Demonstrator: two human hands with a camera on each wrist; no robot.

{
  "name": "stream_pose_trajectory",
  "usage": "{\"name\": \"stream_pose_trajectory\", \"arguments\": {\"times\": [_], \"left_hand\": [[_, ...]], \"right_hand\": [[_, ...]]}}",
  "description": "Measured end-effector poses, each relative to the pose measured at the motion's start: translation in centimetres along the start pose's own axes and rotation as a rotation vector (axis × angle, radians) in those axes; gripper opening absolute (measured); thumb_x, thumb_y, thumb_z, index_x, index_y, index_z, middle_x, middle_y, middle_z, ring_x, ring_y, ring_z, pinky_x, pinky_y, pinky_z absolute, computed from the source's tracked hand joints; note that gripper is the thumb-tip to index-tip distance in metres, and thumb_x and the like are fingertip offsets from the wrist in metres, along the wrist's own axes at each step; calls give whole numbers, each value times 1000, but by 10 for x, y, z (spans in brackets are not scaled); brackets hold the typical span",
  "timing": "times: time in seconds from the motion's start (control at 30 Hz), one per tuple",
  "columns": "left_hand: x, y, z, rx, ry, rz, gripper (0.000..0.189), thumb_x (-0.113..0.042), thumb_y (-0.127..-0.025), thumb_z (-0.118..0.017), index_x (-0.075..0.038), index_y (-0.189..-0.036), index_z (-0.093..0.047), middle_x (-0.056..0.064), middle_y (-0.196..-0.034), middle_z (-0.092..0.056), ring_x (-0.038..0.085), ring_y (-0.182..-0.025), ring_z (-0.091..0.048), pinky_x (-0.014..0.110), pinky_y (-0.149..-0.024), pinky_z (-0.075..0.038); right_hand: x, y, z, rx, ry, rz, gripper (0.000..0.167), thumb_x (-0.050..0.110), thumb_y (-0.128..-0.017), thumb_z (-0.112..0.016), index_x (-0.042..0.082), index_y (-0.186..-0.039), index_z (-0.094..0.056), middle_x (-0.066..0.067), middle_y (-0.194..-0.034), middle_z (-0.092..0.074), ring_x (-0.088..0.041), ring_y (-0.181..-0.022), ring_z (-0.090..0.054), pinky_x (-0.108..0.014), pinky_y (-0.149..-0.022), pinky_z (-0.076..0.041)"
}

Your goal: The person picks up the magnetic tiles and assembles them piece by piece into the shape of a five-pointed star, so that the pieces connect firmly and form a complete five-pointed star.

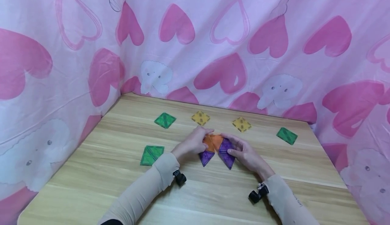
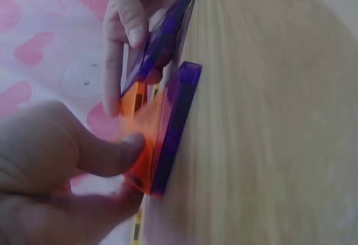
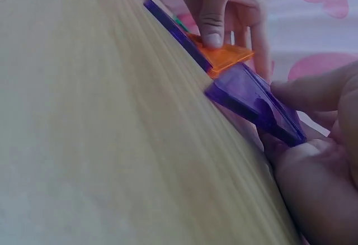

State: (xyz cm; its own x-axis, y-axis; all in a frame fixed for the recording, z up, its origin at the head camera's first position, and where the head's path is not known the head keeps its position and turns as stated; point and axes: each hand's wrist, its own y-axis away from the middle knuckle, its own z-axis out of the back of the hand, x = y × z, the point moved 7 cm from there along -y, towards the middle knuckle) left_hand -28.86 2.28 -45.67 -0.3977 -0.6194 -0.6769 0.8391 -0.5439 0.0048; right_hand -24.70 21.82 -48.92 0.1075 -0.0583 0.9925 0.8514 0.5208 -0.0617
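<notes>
Orange magnetic tiles (image 1: pixel 217 141) and purple magnetic tiles join into a small folded piece above the middle of the table. My left hand (image 1: pixel 195 142) pinches an orange tile (image 2: pixel 150 125) between thumb and fingers, with a purple tile (image 1: pixel 206 158) along that tile's near edge. On the other side, my right hand (image 1: pixel 248 154) grips a purple tile (image 1: pixel 226 152), its thumb on the near face. In the right wrist view this purple tile (image 3: pixel 251 97) tilts above the wood, close beside the orange tile (image 3: pixel 226 56). Fingers behind the tiles are partly hidden.
Green tiles lie at the left (image 1: pixel 152 155), back left (image 1: pixel 165 120) and far right (image 1: pixel 287 136) of the wooden table (image 1: pixel 213 198). Two yellow tiles, one left (image 1: pixel 200 118) and one right (image 1: pixel 241 124), lie just beyond my hands. A pink heart-patterned curtain (image 1: pixel 189 59) hangs behind.
</notes>
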Motion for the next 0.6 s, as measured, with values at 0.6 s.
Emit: {"name": "stream_pose_trajectory", "arguments": {"times": [0.6], "left_hand": [[4,4,9,-46,-32,38,49,3,-90,-88,3,-137,-75,15,-128,-73,29,-122,-64,46,-113,-54]], "right_hand": [[8,-7,-5,-106,610,16,63,1,-107,-69,12,-166,-53,-10,-170,-51,-36,-161,-42,-45,-133,-30]]}}
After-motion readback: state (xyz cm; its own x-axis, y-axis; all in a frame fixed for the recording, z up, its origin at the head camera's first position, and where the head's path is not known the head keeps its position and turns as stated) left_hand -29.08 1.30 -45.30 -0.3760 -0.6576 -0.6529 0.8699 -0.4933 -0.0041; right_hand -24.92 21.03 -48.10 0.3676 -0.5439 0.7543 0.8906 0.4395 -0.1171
